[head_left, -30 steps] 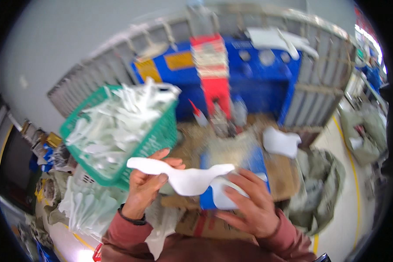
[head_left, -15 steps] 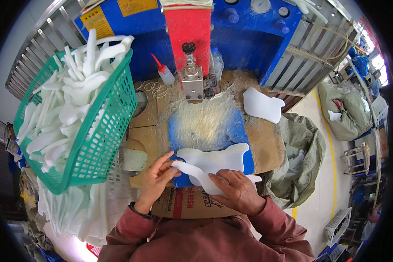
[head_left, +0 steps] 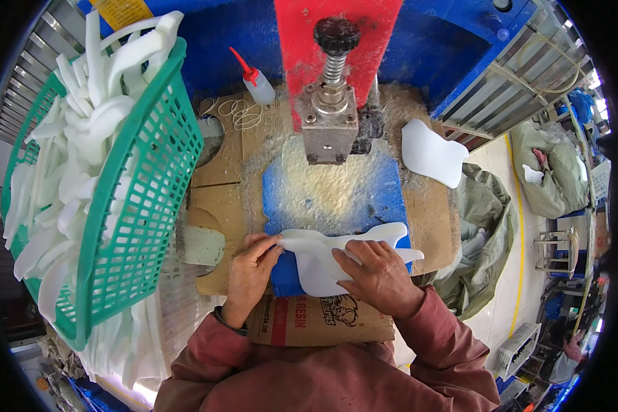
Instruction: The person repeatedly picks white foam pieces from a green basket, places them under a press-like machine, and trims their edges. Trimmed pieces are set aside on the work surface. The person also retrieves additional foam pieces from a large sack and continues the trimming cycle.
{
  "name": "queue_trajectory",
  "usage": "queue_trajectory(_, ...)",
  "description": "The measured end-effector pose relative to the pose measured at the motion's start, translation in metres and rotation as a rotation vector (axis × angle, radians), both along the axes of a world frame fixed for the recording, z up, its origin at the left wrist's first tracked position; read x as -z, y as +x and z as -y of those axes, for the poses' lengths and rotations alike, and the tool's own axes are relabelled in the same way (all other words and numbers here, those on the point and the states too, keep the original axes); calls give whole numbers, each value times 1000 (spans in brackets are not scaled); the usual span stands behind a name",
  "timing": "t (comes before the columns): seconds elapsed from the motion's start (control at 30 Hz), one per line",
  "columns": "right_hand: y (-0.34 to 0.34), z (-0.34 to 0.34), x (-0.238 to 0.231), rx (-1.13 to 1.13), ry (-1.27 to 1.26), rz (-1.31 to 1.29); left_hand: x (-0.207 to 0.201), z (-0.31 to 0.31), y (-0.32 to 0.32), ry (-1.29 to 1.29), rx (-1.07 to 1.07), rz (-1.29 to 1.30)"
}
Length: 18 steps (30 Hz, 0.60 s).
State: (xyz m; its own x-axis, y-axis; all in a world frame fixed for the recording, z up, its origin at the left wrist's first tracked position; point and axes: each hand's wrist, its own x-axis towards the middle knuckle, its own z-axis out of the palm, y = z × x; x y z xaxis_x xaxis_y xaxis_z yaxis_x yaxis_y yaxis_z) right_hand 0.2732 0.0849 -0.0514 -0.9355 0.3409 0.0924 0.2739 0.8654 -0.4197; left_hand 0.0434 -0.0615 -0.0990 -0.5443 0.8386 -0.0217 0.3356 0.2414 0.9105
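Observation:
Pinched by its left tip, a white wavy-edged foam-like piece [head_left: 316, 266] is between the fingertips of my left hand [head_left: 250, 273]. My right hand [head_left: 379, 275] lies over its right part, thumb at the near side and fingers bent across the top, gripping it. Another white piece [head_left: 391, 233] is partly under it; the overlap hides where one ends. Both lie over the near edge of a blue pad [head_left: 384, 189] dusted with pale powder. Beyond the pad stands a metal press head [head_left: 329, 130] on a red column [head_left: 288, 41].
At left, a green basket [head_left: 147, 185] is heaped with white strips [head_left: 82, 137]. A red-tipped bottle [head_left: 257, 88] and coiled string [head_left: 244, 113] lie behind on cardboard [head_left: 237, 161]. A white shaped piece [head_left: 432, 152] rests at right, above an olive sack [head_left: 491, 206].
The white piece has gone from raised and tilted to lying flatter over the other one. Both hands moved slightly away from me with it, and the view has shifted closer to the press.

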Motion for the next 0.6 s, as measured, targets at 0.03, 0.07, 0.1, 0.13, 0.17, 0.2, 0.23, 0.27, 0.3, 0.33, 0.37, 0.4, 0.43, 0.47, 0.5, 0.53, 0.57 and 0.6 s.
queue_trajectory(0.03,-2,-3,1,-2,-10,3,4,-2,0,4,-6,-1)
queue_trajectory(0.07,-4,-6,3,-9,-16,4,7,-4,0,8,-11,-2)
queue_trajectory(0.1,-6,-9,4,-13,-24,9,10,-5,0,13,-18,18)
queue_trajectory(0.13,-8,-11,5,-14,-39,14,12,-7,-1,1,-23,-13)
queue_trajectory(0.17,-9,-13,5,-17,-35,19,14,-8,-1,-11,-29,-22)
queue_trajectory(0.2,-10,-14,6,-16,-37,23,15,-9,-2,-30,-42,-10)
queue_trajectory(0.23,-11,-15,6,-17,-44,25,16,-10,-2,-36,-41,-47)
queue_trajectory(0.27,-12,-16,6,-17,-42,37,16,-11,-2,-49,-48,-63)
queue_trajectory(0.3,-12,-16,7,-18,-45,45,17,-13,-3,-61,-55,-79)
queue_trajectory(0.33,-12,-17,8,-16,-51,43,17,-14,-4,-49,-49,-122)
queue_trajectory(0.37,-13,-17,9,-19,-53,58,17,-16,-4,-36,-43,-165)
queue_trajectory(0.4,-14,-18,11,-19,-59,62,18,-17,-5,-22,-36,-208)
queue_trajectory(0.43,-14,-18,13,-19,-64,66,18,-18,-5,-39,-40,-205)
queue_trajectory(0.47,-15,-18,15,-22,-67,64,19,-19,-5,-57,-44,-202)
queue_trajectory(0.5,-15,-19,17,-25,-70,62,19,-20,-5,-77,-49,-188)
queue_trajectory(0.53,-16,-19,19,-28,-75,61,20,-20,-5,-82,-49,-192)
queue_trajectory(0.57,-16,-19,21,-28,-70,50,21,-21,-5,-91,-50,-185)
queue_trajectory(0.6,-15,-19,22,-28,-66,40,22,-21,-6,-92,-54,-168)
